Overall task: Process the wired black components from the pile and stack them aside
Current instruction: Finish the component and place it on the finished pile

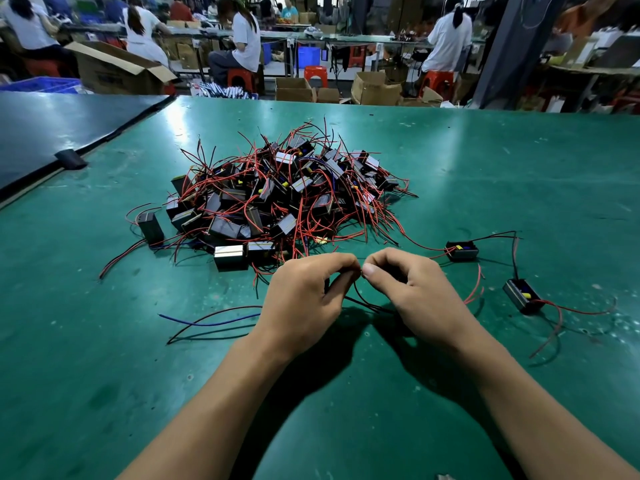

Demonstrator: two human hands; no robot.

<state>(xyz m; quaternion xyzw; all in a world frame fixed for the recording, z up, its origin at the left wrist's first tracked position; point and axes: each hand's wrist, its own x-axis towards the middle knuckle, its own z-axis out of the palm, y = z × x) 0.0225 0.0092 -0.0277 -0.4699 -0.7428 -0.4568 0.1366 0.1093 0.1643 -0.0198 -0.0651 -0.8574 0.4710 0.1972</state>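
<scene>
Though between fingers (334, 264), thin wires (358, 296) indistinct.

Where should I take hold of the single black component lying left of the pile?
Probably pinch the component by its two long sides from above with the left hand: those sides stand free, while thin wires trail along the table around it.
</scene>
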